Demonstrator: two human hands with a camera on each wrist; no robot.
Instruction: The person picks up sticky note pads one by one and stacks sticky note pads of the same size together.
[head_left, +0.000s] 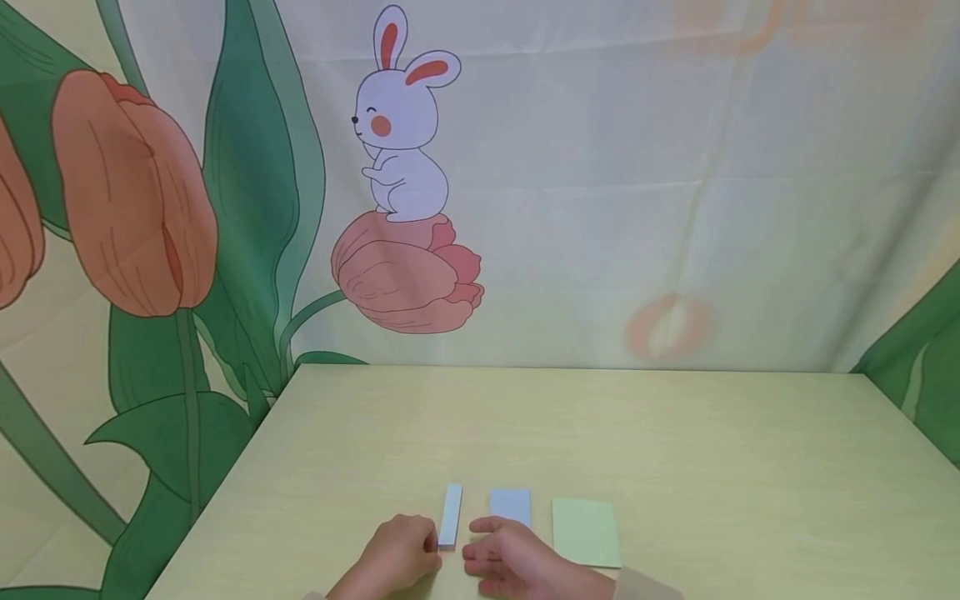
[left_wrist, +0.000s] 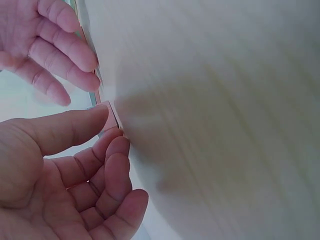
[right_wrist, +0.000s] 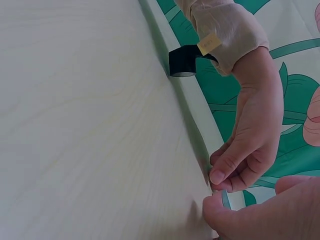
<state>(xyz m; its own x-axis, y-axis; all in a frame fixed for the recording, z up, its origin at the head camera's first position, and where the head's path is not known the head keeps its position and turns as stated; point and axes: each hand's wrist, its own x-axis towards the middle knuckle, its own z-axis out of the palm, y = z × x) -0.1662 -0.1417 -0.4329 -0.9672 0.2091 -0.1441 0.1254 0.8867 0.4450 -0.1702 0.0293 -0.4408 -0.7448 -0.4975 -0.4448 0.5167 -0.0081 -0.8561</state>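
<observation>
A narrow pale blue strip [head_left: 451,515] lies on the table, its near end showing a pinkish edge. My left hand [head_left: 405,546] is at that end; in the left wrist view its thumb and forefinger pinch the pinkish end [left_wrist: 111,119]. To the right, my right hand [head_left: 517,557] is held with fingers apart, pointing toward the strip and holding nothing. It partly covers a blue square of paper [head_left: 512,502]. Beside its wrist lies a larger pale green square [head_left: 587,532]. In the right wrist view, a bluish edge [right_wrist: 226,200] shows behind the right thumb.
The light wooden table [head_left: 600,433] reaches back to a hanging cloth [head_left: 570,167] printed with tulips and a rabbit. A black wrist camera [right_wrist: 183,61] sits at the left sleeve. The papers lie in a row near the table's front.
</observation>
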